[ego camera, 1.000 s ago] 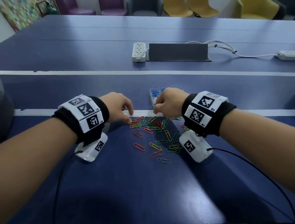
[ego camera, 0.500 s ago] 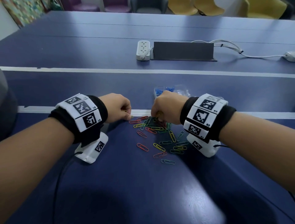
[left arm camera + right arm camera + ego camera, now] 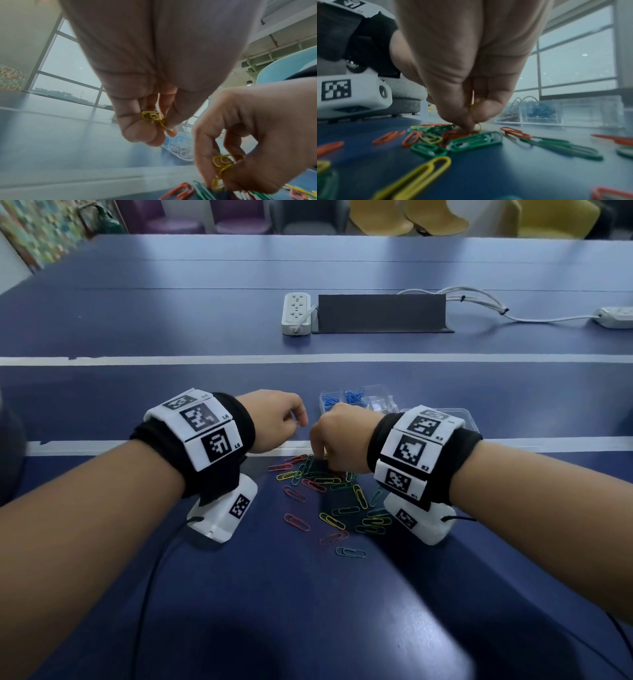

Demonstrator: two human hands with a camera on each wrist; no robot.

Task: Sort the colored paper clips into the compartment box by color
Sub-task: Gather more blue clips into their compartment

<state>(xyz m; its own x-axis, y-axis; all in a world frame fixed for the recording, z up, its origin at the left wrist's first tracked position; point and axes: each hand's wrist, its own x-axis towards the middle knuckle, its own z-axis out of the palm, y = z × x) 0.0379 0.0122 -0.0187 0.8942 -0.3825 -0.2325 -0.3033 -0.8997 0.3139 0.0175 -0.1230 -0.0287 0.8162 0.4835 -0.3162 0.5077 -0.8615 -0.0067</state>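
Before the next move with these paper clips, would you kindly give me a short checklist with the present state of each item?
1. Left hand grips yellow clips only: ok.
2. Right hand pinches its own yellow clips above the loose pile: ok.
3. Compartment box within view behind the hands: ok.
4. Blue clips already sorted into the box: ok.
5. A free compartment for yellow: cannot tell.
6. Pile cleared of yellow: not ok, a yellow clip remains on the table.

table (image 3: 239,611): dark blue, white stripes | loose paper clips (image 3: 329,498): red, yellow, green | compartment box (image 3: 383,402): clear, blue clips inside | wristbands (image 3: 205,436): black, white checkered tags
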